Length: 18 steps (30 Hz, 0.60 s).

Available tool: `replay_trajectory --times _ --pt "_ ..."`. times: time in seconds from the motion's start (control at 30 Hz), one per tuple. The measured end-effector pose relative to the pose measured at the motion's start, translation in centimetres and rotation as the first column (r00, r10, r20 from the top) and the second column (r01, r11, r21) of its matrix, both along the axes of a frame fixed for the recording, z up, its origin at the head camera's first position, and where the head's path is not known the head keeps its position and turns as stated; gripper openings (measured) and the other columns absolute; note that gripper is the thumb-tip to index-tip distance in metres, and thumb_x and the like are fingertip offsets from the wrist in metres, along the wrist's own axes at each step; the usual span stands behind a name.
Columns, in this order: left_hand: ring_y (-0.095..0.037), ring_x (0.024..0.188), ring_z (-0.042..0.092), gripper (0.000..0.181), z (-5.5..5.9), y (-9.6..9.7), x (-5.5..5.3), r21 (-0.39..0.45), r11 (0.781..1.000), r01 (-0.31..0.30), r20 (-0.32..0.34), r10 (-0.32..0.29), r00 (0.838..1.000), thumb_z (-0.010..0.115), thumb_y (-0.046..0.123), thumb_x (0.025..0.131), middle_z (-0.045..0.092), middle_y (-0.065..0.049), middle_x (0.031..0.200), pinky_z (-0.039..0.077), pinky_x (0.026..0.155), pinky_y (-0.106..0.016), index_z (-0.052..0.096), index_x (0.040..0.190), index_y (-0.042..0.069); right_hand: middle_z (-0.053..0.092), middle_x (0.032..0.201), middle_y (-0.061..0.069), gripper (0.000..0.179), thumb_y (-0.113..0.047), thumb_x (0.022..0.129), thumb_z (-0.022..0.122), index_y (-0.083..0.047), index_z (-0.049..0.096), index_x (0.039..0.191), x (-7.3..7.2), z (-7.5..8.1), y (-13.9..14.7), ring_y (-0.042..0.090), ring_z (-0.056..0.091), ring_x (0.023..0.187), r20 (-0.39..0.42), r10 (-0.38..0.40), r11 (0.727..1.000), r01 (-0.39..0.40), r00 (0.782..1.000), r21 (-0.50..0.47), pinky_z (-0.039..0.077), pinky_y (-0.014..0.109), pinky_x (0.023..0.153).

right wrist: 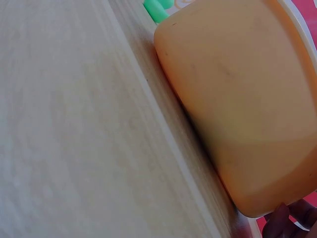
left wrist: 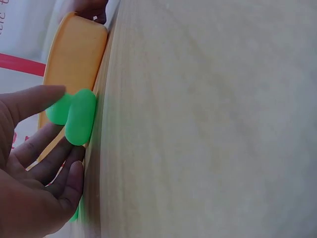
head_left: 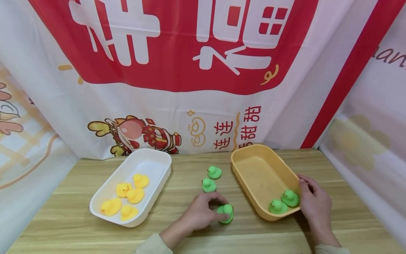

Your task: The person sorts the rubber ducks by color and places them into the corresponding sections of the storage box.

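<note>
My left hand (head_left: 201, 211) has its thumb and fingers about a green toy duck (head_left: 227, 210) on the table, pinching it; the left wrist view shows the thumb against one side of the duck (left wrist: 80, 119) and fingers at the other. Two more green ducks (head_left: 214, 172) (head_left: 209, 185) sit just beyond that hand. On the right, my right hand (head_left: 317, 204) grips the rim of a yellow-orange plastic basin (head_left: 258, 173), thumb over the edge. Inside its near end lie two green ducks (head_left: 290, 198) (head_left: 278, 206).
A white basin (head_left: 155, 158) holding several yellow ducks (head_left: 135, 195) stands at the left of the wooden table (head_left: 187, 169). Behind the table hangs a red and white printed cloth (head_left: 177, 102), and more cloth (head_left: 364, 148) closes off the sides.
</note>
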State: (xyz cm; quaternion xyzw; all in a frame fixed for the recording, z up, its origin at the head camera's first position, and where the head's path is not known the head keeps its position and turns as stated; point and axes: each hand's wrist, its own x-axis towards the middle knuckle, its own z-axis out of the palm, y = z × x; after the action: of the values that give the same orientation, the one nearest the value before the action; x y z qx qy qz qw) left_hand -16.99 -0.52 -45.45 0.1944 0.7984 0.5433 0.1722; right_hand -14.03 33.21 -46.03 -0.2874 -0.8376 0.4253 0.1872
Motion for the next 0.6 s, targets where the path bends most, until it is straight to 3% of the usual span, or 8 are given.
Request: replay_trajectory --times 0.37,0.6 --pt "-0.014 0.105 0.066 0.028 0.15 0.45 0.14 -0.050 0.999 0.009 -0.006 -0.010 1.000 0.093 0.008 0.080 0.076 0.005 0.107 0.056 0.095 -0.035 0.080 0.102 0.016 0.069 0.143 0.018 0.045 -0.040 0.114 0.044 -0.017 0.071 0.142 0.06 0.06 0.13 0.037 0.061 0.133 -0.001 0.005 1.000 -0.005 1.000 0.004 0.041 0.036 0.097" --pt "-0.015 0.104 0.065 0.029 0.36 0.55 0.22 -0.037 0.999 -0.010 -0.003 0.010 1.000 0.092 0.005 0.078 0.076 0.002 0.106 0.055 0.095 -0.036 0.079 0.103 0.013 0.071 0.141 0.018 0.044 -0.039 0.113 0.045 -0.017 0.072 0.140 0.13 0.07 0.06 0.036 0.063 0.131 -0.014 0.006 1.000 -0.006 1.000 0.018 0.042 0.035 0.096"
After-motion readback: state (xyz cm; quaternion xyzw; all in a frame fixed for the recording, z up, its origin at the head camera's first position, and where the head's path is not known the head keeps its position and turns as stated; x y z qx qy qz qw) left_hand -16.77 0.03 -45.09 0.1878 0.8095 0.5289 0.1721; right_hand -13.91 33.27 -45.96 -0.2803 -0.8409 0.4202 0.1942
